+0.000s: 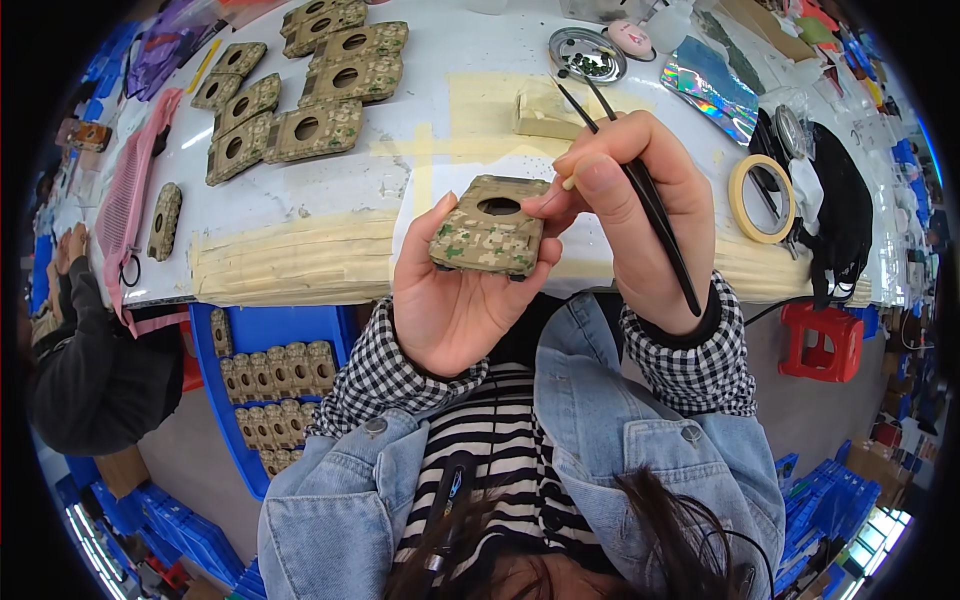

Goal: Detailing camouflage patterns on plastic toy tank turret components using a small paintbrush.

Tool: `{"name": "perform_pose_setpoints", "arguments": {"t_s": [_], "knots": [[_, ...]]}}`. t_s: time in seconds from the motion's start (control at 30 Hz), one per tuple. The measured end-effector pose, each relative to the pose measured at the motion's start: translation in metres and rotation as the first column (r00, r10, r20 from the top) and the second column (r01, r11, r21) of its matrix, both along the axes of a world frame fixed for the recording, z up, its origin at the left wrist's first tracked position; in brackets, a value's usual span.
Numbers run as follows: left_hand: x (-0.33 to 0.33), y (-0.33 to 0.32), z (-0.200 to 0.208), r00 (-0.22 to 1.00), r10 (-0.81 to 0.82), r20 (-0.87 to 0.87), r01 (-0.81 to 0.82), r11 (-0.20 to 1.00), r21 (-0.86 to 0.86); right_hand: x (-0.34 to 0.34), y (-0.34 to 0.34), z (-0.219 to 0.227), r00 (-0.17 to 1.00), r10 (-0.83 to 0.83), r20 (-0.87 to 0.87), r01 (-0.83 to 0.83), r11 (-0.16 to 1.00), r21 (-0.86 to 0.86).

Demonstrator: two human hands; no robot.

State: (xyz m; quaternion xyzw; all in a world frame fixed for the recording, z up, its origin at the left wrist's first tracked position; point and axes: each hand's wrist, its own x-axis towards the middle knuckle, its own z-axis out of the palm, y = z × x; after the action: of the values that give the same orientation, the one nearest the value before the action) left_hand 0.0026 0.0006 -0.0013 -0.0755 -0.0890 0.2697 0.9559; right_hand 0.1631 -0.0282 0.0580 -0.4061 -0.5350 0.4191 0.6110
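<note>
In my left hand (440, 315) lies a camouflage-patterned casing (485, 240) with an oval-looking hole near its far edge. My thumb and fingers grip its sides. My right hand (640, 175) has black tweezers (655, 210) tucked through it, their tips pointing up and away from the casing. Its thumb and forefinger also pinch a small pale-tipped piece, too small to name. Other right fingertips are at the casing's right edge, beside the hole.
Several similar casings (315, 130) stand in rows at the back left, with one (165, 222) apart. A blue tray (233, 440) below holds more. To the right are a masking tape roll (745, 205) and a metal dish (610, 50). A co-worker's dark sleeve (100, 370) is at left.
</note>
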Motion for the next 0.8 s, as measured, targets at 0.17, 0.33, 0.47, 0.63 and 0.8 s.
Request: {"name": "perform_pose_setpoints", "arguments": {"t_s": [0.17, 0.33, 0.47, 0.63, 0.8], "knots": [[0.001, 0.001, -0.001, 1.000, 0.011, 0.002, -0.011, 1.000, 0.027, 0.002, 0.001, -0.001, 1.000, 0.014, -0.009, -0.014, 1.000, -0.014], [-0.001, 0.002, 0.001, 1.000, -0.030, 0.004, 0.030, 0.999, 0.025, 0.021, 0.018, -0.001, 0.969, -0.246, -0.010, 0.246, 0.964, 0.100], [-0.003, 0.003, -0.004, 0.998, -0.025, 0.055, 0.023, 0.999, 0.046, 0.048, 0.044, -0.010, 0.698, -0.576, 0.425, 0.421, 0.811, 0.406], [-0.003, 0.005, -0.010, 0.989, -0.005, 0.150, -0.005, 0.998, 0.070, 0.044, 0.056, -0.011, 0.405, -0.666, 0.626, 0.284, 0.742, 0.607], [-0.008, 0.009, -0.013, 0.978, 0.028, 0.206, -0.043, 0.996, 0.072, 0.044, 0.048, -0.012, 0.462, -0.574, 0.676, 0.292, 0.818, 0.495]]}}
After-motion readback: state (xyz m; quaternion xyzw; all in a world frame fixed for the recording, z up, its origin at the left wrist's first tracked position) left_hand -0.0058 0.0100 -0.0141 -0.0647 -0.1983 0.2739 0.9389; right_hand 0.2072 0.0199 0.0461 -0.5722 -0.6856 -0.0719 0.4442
